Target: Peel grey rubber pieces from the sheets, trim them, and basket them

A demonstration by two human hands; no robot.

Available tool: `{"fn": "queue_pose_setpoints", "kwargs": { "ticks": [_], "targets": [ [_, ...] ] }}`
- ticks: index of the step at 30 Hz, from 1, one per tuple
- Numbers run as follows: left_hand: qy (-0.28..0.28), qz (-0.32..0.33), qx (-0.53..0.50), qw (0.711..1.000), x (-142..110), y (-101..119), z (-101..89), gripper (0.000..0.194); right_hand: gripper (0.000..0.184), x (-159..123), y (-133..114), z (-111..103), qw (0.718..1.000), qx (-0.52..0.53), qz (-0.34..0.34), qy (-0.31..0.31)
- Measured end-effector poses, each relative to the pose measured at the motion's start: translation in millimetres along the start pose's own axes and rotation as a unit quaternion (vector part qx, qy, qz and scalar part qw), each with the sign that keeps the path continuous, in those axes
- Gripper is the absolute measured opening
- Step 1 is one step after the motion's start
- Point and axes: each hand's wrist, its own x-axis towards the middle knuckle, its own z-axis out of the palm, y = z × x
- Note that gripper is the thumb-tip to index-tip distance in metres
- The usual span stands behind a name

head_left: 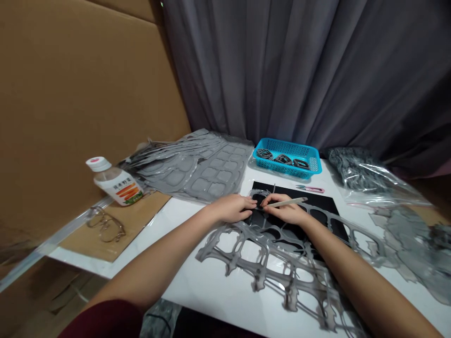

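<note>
My right hand (pixel 282 210) grips a pale pen-shaped tool (pixel 292 202), its tip down by the fingers over a black mat (pixel 322 201). Beside it, my left hand (pixel 233 209) lies with fingers spread and pointing right, pressing near the mat's left edge. Between the hands sits part of a grey, thin sheet with cut-out openings (pixel 259 284), which spreads toward the table's front and under my right forearm. Fingers hide the tool's tip and the spot it meets.
A blue basket (pixel 313 168) holds several dark frame-shaped pieces. Pink-handled thread snips (pixel 315 189) lie beyond the mat. Grey sheets (pixel 211 173) are stacked at back left. A bottle (pixel 121 185) and glasses (pixel 105 225) rest on cardboard at left. A filled plastic bag (pixel 366 173) and grey scraps (pixel 405 234) are right.
</note>
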Motion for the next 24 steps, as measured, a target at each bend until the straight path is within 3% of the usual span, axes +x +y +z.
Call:
{"fn": "queue_pose_setpoints", "kwargs": {
  "ticks": [13, 24],
  "targets": [
    [0.003, -0.005, 0.032, 0.999, 1.5, 8.3, 0.7, 0.035, 0.009, -0.3, -3.9, 9.2, 0.998, -0.041, -0.049, 0.029],
    [0.004, -0.004, 0.048, 0.999, 2.4, 0.8, 1.7, 0.030, 0.009, -0.1, -4.6, 10.0, 0.995, -0.061, -0.052, 0.053]
  ]
}}
